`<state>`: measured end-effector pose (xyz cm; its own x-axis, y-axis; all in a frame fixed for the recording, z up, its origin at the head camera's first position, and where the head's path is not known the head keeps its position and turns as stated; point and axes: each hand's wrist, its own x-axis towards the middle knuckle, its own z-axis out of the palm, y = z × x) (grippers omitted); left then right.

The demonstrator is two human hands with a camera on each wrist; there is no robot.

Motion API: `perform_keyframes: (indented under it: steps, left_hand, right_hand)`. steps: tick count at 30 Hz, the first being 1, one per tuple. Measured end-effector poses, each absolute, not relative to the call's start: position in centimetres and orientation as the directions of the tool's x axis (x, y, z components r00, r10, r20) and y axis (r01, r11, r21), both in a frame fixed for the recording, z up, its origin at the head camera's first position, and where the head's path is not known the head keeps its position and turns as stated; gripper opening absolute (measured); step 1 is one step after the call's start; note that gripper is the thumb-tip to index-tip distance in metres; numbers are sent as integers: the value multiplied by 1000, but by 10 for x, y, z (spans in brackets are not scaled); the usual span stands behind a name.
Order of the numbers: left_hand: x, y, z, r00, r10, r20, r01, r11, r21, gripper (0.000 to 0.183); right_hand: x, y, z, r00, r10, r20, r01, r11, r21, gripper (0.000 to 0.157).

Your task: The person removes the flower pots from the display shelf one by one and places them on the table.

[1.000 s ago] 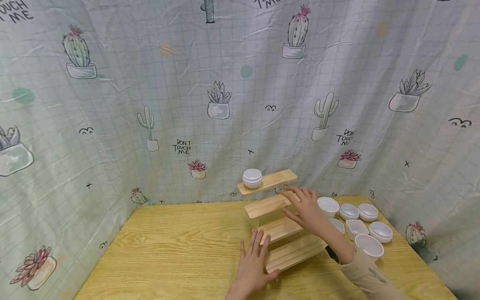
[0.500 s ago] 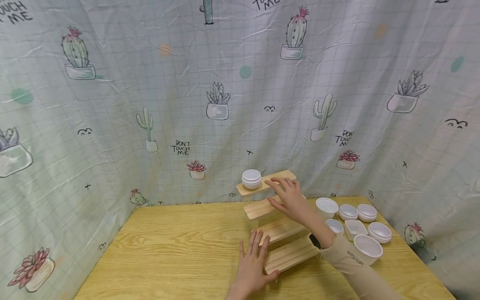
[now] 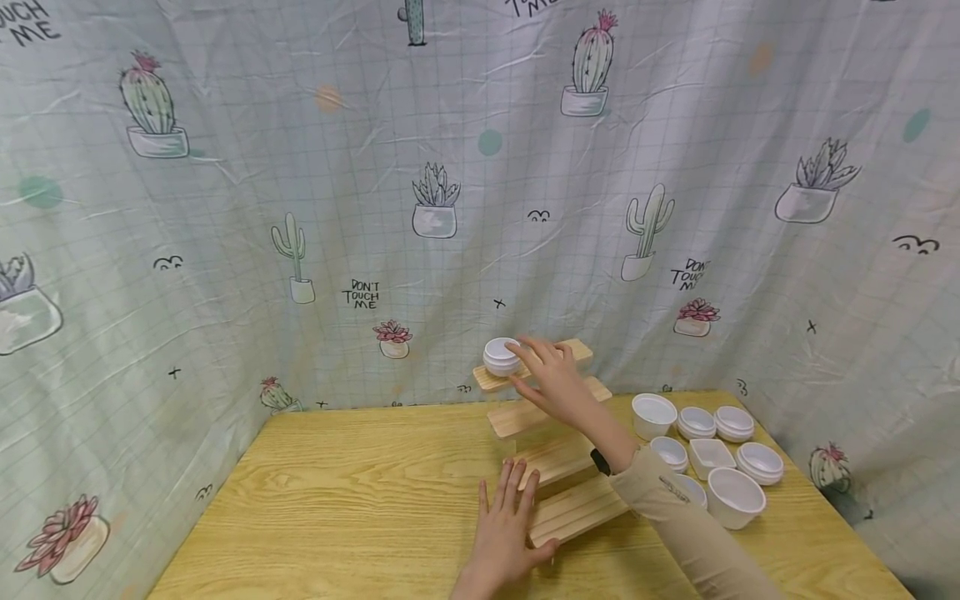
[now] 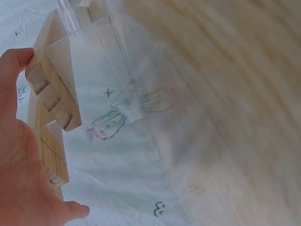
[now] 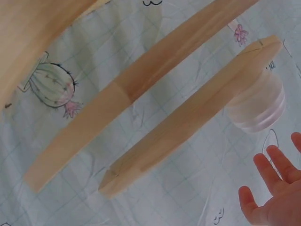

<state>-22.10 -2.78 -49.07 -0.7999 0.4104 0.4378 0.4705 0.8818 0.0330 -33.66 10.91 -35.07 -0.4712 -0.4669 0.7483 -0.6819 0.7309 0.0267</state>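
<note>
A wooden stepped rack (image 3: 562, 457) with several plank shelves stands on the table. On the left end of its top plank (image 3: 580, 350) sits a small white round bowl (image 3: 499, 360). Beside that bowl, my right hand (image 3: 558, 384) reaches over the rack with its fingers extended. In the head view a fingertip overlaps the bowl's rim, while the right wrist view shows the fingers a little apart from the bowl (image 5: 257, 104). My left hand (image 3: 504, 533) rests against the rack's left end with spread fingers. In the left wrist view its thumb touches a plank end (image 4: 54, 89).
Several white bowls stand on the table right of the rack, among them a deep round one (image 3: 737, 498) and a square one (image 3: 711, 458). A cactus-print curtain (image 3: 337, 208) hangs behind the wood-grain table (image 3: 360, 492).
My right hand has moved left and up, from over the rack's right side to beside the bowl on the top plank. The left hand has stayed in place.
</note>
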Motion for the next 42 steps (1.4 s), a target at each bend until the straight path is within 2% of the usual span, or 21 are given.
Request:
perform_keyframes:
  steps: [6, 12, 23, 33, 42]
  left_hand:
    - [-222, -28, -492, -798, 408, 443, 463, 886, 18, 87]
    - [-223, -27, -493, -800, 408, 440, 462, 887, 17, 88]
    - [-224, -27, -494, -785, 407, 467, 464, 886, 7, 87]
    - [-223, -27, -493, -791, 410, 455, 469, 883, 21, 87]
    - [-222, -28, -492, -796, 409, 446, 469, 883, 27, 87]
  right_hand:
    - [-343, 101, -345, -469, -481, 741, -689, 724, 34, 45]
    - [-352, 97, -344, -521, -501, 691, -699, 715, -9, 44]
    - [-362, 87, -344, -582, -530, 617, -664, 748, 16, 49]
    - [-366, 83, -345, -643, -541, 543, -651, 759, -14, 49]
    - [-370, 81, -352, -607, -551, 573, -639, 767, 61, 46]
